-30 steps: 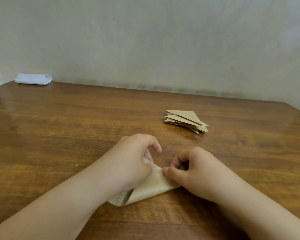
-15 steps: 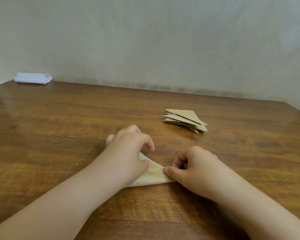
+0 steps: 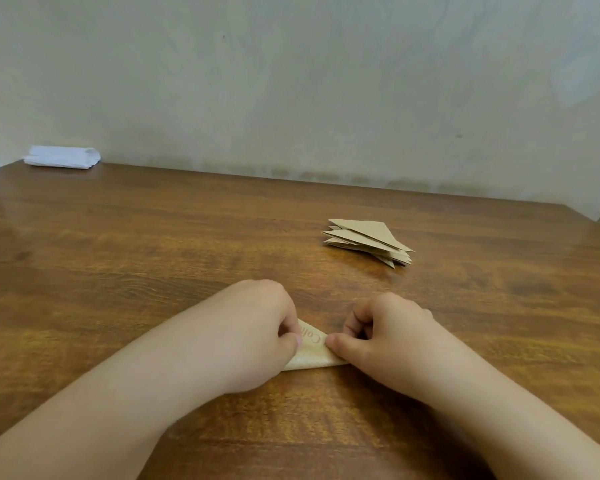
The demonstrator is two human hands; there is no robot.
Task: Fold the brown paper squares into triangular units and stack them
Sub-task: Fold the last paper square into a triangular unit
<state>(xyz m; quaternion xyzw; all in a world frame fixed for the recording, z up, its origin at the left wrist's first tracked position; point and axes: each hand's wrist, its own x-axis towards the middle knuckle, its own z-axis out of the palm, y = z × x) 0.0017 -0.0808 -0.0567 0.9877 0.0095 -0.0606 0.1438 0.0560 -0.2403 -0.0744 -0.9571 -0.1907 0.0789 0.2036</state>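
Head view: our left hand (image 3: 257, 336) and right hand (image 3: 388, 337) pinch folded paper (image 3: 312, 353) flat on table (image 3: 153, 258), setting crease; stack (image 3: 368, 240) waits nearby.

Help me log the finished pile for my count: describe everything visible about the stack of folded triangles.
The stack of folded triangles looks like plain brown kraft paper, several flat triangular units piled unevenly, their points fanned out and offset. It lies flat on the wooden table, beyond and right of both hands. Nothing touches it but the table. The exact count is unclear.
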